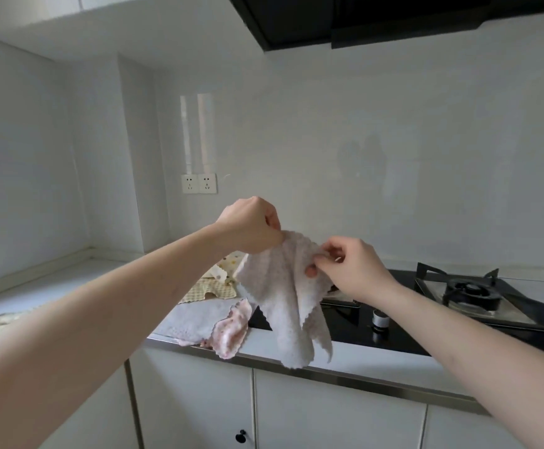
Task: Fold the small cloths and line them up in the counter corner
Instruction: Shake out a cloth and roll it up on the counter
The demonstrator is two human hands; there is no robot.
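both hands pinch one pale cloth in the air

the left hand (251, 226) has its grip curled tight, pinching the top edge of the pale cloth (291, 296) at its upper left corner. the right hand (350, 270) pinches the same edge at about 3 o'clock from the left hand, thumb and fingertips pressed together on the fabric. the cloth hangs limp between them above the tabletop (345, 354) front edge. at 8 o'clock from it, a grey cloth (196, 319) and a pink dotted cloth (232, 333) lie unfolded on the tabletop, with a yellow patterned cloth (212, 286) behind them. the gas hob (458, 296) sits at 3 o'clock.
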